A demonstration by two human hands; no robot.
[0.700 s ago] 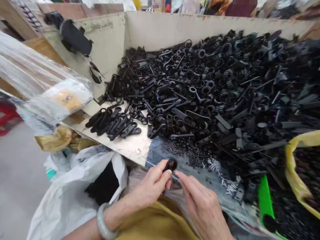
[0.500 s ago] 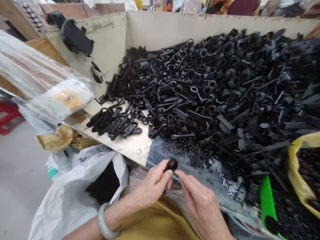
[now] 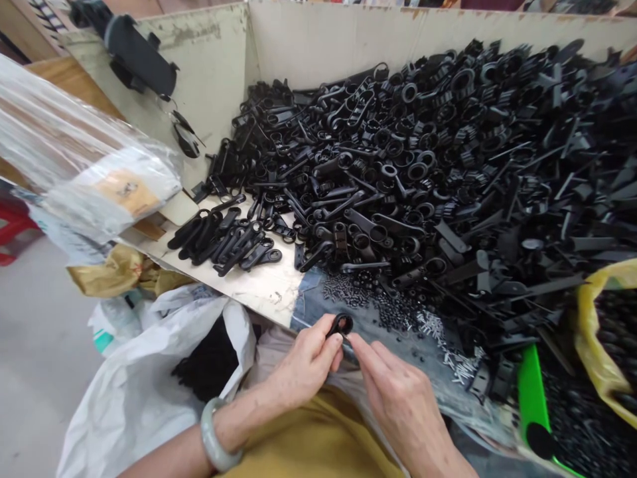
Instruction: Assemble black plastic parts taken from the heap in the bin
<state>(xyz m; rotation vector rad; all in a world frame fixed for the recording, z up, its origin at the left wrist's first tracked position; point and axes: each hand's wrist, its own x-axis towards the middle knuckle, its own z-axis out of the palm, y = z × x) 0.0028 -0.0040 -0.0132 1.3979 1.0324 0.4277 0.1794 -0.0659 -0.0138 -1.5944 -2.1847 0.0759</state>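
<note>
My left hand (image 3: 304, 362) is closed around a black plastic part with a ring-shaped end (image 3: 343, 317), and the ring sticks up past the thumb and forefinger. The rest of that part is hidden in the palm. At the ring's lower right edge, my right hand (image 3: 402, 392) has thumb and forefinger pressed together; whatever they pinch is too small or covered to make out. Just beyond the hands, many tiny black pieces (image 3: 355, 295) and short silver pins (image 3: 458, 355) lie on a bluish sheet (image 3: 309, 302).
A large heap of black plastic parts (image 3: 388, 172) fills the pale-walled bin. Several similar ring-ended parts (image 3: 223, 242) lie on the ledge at left. A white sack (image 3: 119, 405) stands below. At right are a green strip (image 3: 533, 392) and a yellow-rimmed bag (image 3: 590, 332).
The view has tilted slightly down, so the bin's back wall sits higher in the picture. Both hands keep nearly the same hold at the ring-ended part.
</note>
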